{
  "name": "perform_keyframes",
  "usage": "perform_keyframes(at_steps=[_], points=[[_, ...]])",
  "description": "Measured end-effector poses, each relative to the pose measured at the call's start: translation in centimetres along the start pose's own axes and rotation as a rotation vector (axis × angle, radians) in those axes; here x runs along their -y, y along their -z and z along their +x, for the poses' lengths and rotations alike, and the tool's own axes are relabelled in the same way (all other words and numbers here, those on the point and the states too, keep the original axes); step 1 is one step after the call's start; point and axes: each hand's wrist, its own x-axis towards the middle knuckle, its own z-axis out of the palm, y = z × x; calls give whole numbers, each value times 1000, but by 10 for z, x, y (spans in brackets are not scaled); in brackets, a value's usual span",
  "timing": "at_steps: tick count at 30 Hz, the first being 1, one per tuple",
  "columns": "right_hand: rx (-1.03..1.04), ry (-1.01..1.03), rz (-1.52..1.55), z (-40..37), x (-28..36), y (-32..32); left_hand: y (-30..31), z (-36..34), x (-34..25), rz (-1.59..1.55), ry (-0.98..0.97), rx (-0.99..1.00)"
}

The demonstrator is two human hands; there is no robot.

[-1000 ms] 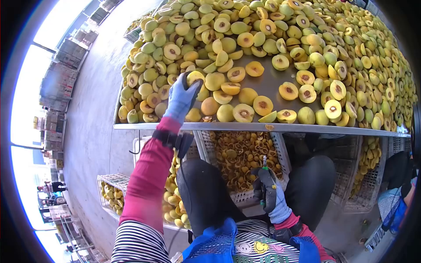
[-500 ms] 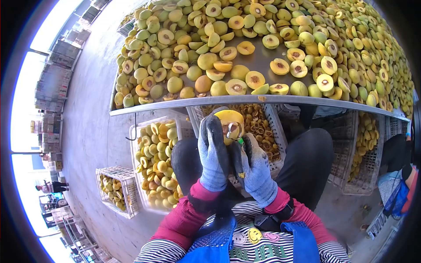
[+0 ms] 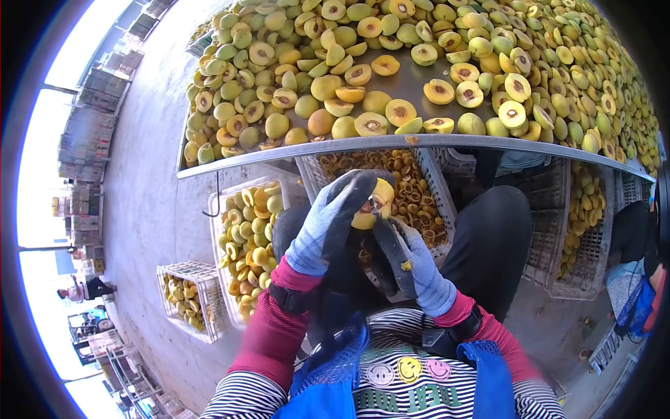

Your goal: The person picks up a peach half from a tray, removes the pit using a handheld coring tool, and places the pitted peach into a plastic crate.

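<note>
In front of my knees, my left hand (image 3: 326,222), in a grey-blue glove with dark coated fingers, is closed around a yellow peach half (image 3: 382,191). The cut face with its reddish-brown centre is turned toward my right hand (image 3: 416,264), which wears the same kind of glove. That hand is closed on a small pitting tool, whose metal loop (image 3: 377,204) meets the middle of the cut face. Its handle is hidden in my fingers. Just beyond both hands runs the metal edge of a table (image 3: 419,142) heaped with peach halves (image 3: 372,124).
Below the table edge stands a crate (image 3: 438,188) holding brown pit pieces (image 3: 417,202). Left of my knees are a crate of peach halves (image 3: 248,237) and a smaller crate (image 3: 209,283). Another crate (image 3: 551,251) is at right, near a person's blue clothing (image 3: 631,300).
My left hand has rolled over the peach half, turning its cut face toward the right. The tool's loop, earlier plainly visible, is now partly hidden at the fruit. My right hand has moved slightly lower.
</note>
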Motion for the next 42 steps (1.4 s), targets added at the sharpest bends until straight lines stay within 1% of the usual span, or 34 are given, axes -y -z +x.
perform_keyframes(at_steps=[1,2,3,4,5,7,8,9,11,12,13,15,17,19,21,23,25,27,28,29,30,31,33,34,35,37,38,39,41,42], points=[[57,-193,189,-1,4,-1,-1,9,-21,-220,336,50],[59,-194,189,-1,4,2,-4,7,-10,-87,246,18],[266,-377,559,-3,5,6,-8,6,-5,44,158,-14],[471,-558,929,-6,4,8,-10,4,-8,83,-2,-12],[467,-563,928,-8,2,7,-12,2,-3,78,2,-15],[637,-711,1421,-13,-2,3,-14,1,-4,-73,77,84],[699,-689,1460,-13,-6,2,-18,-7,-12,-374,382,66],[701,-697,1454,-14,-6,1,-23,-15,-7,-435,432,2],[750,-470,1378,-17,-4,-4,-37,-27,7,-1152,591,-170],[733,-401,1405,-14,1,0,-43,-23,-9,-1255,675,-347],[753,-425,1470,-10,7,6,-38,-29,-3,-1295,685,-362],[610,-503,1454,-6,-6,13,-24,-44,-10,-1019,612,-439],[626,-561,1422,-8,-22,10,-1,-59,-10,-1001,542,-531],[654,-643,1387,-6,-26,6,51,-91,-1,-973,483,-488],[507,-657,1252,-7,-19,8,87,-121,5,-567,379,-894],[397,-642,1140,-10,-10,13,132,-184,20,-383,479,-1066],[401,-637,1111,-11,-16,28,174,-286,82,-296,557,-1271],[321,-631,992,-14,-25,45,171,-358,119,58,615,-1521],[330,-649,976,-14,-29,52,157,-392,139,274,664,-1503],[285,-678,927,-14,-32,57,142,-420,151,488,712,-1468],[236,-703,880,-14,-35,57,122,-431,155,636,775,-1376],[238,-711,869,-15,-37,52,97,-431,161,778,831,-1273],[133,-704,750,-13,-36,38,50,-434,173,1019,1187,-769],[71,-710,659,-12,-34,29,48,-439,176,999,1214,-725],[66,-703,644,-12,-32,21,53,-445,180,983,1288,-659],[59,-656,440,-13,-29,6,75,-450,168,1165,1313,-397],[66,-634,431,-14,-28,-2,86,-444,159,1156,1268,-517],[61,-627,429,-12,-31,-4,101,-444,163,1110,1169,-632],[-15,-615,282,-13,-38,-4,102,-426,183,804,930,-985],[-35,-659,265,-11,-42,-4,85,-415,199,946,1099,-796]])
